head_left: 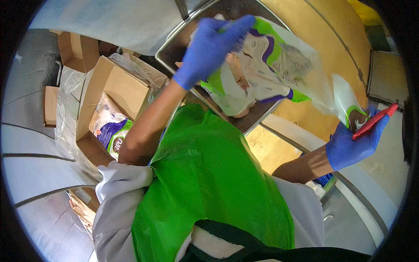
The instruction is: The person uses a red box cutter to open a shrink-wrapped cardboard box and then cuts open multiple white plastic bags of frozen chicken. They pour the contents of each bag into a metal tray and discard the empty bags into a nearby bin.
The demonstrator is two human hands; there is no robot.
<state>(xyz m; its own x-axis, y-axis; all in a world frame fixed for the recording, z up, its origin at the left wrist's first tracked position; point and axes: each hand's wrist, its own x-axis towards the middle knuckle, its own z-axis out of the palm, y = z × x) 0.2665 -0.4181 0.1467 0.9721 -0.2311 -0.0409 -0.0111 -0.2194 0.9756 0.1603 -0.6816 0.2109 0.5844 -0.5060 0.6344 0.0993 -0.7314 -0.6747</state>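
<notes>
My left hand (211, 50), in a blue glove, is closed on the upper part of a clear plastic bag (279, 65) printed in white, green and purple. The bag stretches to the right over a metal tray (165, 56), and pale pinkish food (238, 72) shows beside and beneath it. Far to the right, my right hand (355, 146), also gloved in blue, is closed around a slim red tool (376, 122); its working end cannot be made out. A white and green piece of plastic film (347, 98) stands up from the same hand, close to the bag's right end.
To the left, an open cardboard box (118, 81) holds another printed bag (111, 126). A smaller carton (78, 50) and clear plastic wrap (67, 96) are around it. My green apron (214, 174) lies close to the tray's near edge. A yellowish surface (323, 30) extends behind the tray.
</notes>
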